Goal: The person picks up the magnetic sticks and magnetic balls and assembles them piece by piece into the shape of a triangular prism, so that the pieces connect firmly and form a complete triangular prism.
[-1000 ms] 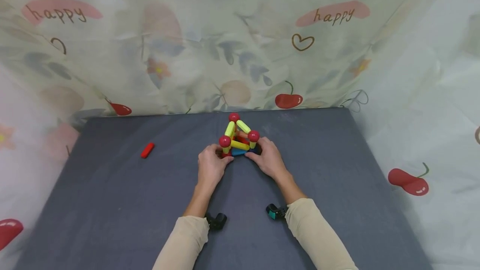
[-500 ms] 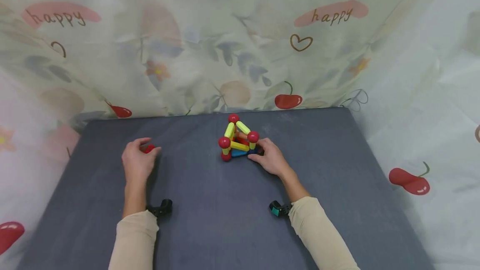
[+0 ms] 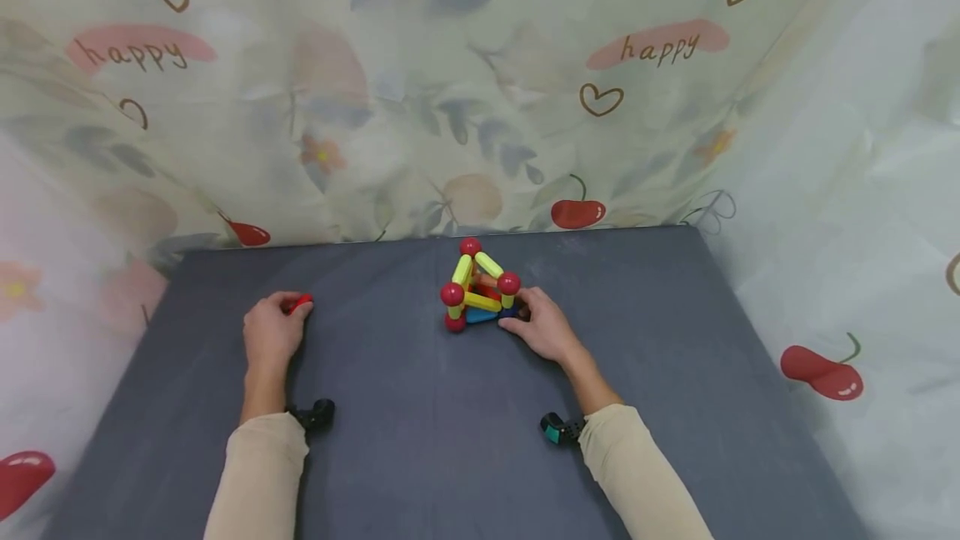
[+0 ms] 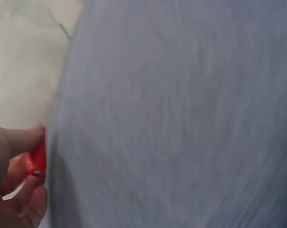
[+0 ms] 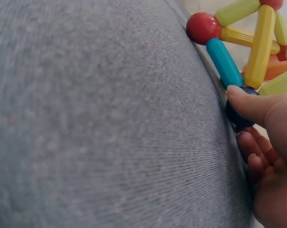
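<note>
My left hand [image 3: 272, 330] pinches a red magnetic rod [image 4: 37, 159] between thumb and fingers, over the left part of the table. The rod's end with a small metal spot shows in the left wrist view. Near the back middle stands a frame of coloured magnetic rods and balls, with red balls [image 3: 509, 283] on top and a yellow rod [image 3: 482, 302] across its front. A light-blue rod [image 5: 224, 62] runs along its base to a dark blue ball [image 5: 239, 110]. My right hand [image 3: 547, 327] grips that ball, thumb on one side; the fingertips behind it are partly hidden.
A dark grey cloth [image 3: 450, 440] covers the table. Behind its back edge hangs a patterned curtain [image 3: 420, 107], close to the rod frame. Both wrists wear cameras [image 3: 561, 429] below the hands.
My left hand has let go of the frame's left corner, moved left to the loose red rod and closed its fingers on it. My right hand stays at the frame's right corner.
</note>
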Demonstrator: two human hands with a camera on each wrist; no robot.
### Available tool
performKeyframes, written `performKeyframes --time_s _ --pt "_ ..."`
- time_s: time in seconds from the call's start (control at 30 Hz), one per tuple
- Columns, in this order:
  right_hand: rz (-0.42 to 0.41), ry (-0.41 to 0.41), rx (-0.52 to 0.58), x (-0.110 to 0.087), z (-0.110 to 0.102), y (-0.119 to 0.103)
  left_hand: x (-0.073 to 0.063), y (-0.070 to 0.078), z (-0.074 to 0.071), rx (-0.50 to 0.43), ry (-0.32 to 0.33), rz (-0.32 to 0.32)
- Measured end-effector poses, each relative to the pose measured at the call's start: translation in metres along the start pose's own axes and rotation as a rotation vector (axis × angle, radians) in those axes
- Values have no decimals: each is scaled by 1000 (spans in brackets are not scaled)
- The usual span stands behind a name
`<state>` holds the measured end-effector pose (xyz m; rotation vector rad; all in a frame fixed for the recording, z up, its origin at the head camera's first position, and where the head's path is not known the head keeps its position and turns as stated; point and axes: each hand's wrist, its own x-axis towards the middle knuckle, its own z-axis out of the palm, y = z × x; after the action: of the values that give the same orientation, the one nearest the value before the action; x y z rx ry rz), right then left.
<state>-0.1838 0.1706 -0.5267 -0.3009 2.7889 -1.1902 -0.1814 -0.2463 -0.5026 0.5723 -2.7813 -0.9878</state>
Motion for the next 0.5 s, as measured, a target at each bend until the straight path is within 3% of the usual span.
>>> performKeyframes --time_s 0.1,0.33,0.5 --pt "-4 -5 1 1 -1 1 -11 25 -1 -68 14 81" --pt "11 -19 17 1 -4 1 -45 119 4 -297 -31 457" --pt "4 -41 22 1 -4 0 -71 163 27 -408 -141 567"
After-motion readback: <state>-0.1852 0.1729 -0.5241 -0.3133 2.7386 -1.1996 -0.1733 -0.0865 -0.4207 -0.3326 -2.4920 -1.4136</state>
